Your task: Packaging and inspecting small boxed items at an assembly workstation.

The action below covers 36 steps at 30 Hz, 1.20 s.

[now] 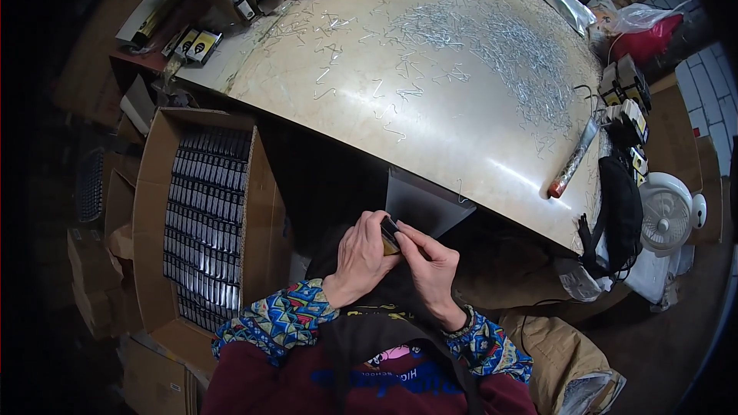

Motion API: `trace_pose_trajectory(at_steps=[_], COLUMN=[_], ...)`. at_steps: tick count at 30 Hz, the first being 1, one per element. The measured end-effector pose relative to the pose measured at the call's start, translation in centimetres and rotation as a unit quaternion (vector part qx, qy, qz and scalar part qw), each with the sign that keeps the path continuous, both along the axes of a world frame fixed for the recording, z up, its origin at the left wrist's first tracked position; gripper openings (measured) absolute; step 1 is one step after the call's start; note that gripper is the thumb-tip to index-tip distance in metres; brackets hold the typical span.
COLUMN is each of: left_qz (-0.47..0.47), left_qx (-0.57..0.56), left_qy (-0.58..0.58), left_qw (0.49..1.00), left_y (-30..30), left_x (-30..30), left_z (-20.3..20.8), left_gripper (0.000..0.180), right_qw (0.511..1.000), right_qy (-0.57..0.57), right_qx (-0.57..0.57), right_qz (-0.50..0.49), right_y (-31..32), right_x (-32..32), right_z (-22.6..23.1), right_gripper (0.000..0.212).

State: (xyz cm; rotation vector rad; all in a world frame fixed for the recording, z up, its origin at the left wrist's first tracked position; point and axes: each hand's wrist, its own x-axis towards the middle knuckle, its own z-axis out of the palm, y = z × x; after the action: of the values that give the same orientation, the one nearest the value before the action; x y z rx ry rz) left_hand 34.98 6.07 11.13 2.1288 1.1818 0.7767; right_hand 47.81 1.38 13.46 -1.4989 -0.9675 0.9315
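Close in front of my body, both hands hold one small black-and-yellow box (390, 240). My left hand (360, 255) is closed around its left side. The fingers and thumb of my right hand (428, 263) pinch its upper right edge. Most of the box is hidden behind my fingers, so its contents cannot be made out. Beyond my hands, many small bent metal wire hooks (523, 61) lie scattered on the pale tabletop (453, 127). They are thickest toward the far right, and a single hook (461, 192) sits at the near edge.
Left of me stands an open cardboard carton (261, 215) packed with rows of small black boxes (204, 215). A tool with a reddish handle (558, 186) lies on the table's right side. A black bag (619, 207) and a white fan (666, 214) are farther right.
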Motion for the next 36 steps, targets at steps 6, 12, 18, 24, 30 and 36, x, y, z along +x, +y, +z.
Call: trace_pose_trajectory(at_steps=[6, 12, 18, 24, 30, 36], left_qz=[0.010, 0.044, 0.153, 0.260, 0.081, 0.032], left_qx=[0.003, -0.075, 0.107, 0.364, 0.575, 0.493], left_qy=[-0.014, -0.029, 0.114, 0.308, 0.512, 0.457], left_qw=[1.000, 0.996, 0.976, 0.840, 0.633, 0.740], left_y=[0.9, 0.8, 10.9, 29.0, 39.1, 39.6], left_x=[-0.7, 0.3, -5.1, -16.1, -14.6, -11.6], left_z=[-0.1, -0.1, 4.4, 7.3, 7.4, 9.4], left_gripper=[0.063, 0.044, 0.049, 0.043, 0.010, 0.021], right_qw=[0.997, 0.899, 0.918, 0.856, 0.822, 0.790], right_qy=[-0.057, -0.366, -0.310, -0.462, -0.561, -0.612], right_qx=[0.046, 0.241, 0.233, 0.229, 0.091, 0.009], right_qz=[0.011, 0.026, 0.082, 0.043, 0.040, -0.031], right_y=[1.1, 1.3, 4.1, 3.7, 8.3, 17.2], right_x=[-0.8, -1.0, -1.3, 6.0, 13.1, 22.0], right_z=[-0.2, -2.0, -0.1, 0.4, 2.4, -0.6], right_gripper=[0.017, 0.021, 0.033, 0.029, 0.028, 0.040])
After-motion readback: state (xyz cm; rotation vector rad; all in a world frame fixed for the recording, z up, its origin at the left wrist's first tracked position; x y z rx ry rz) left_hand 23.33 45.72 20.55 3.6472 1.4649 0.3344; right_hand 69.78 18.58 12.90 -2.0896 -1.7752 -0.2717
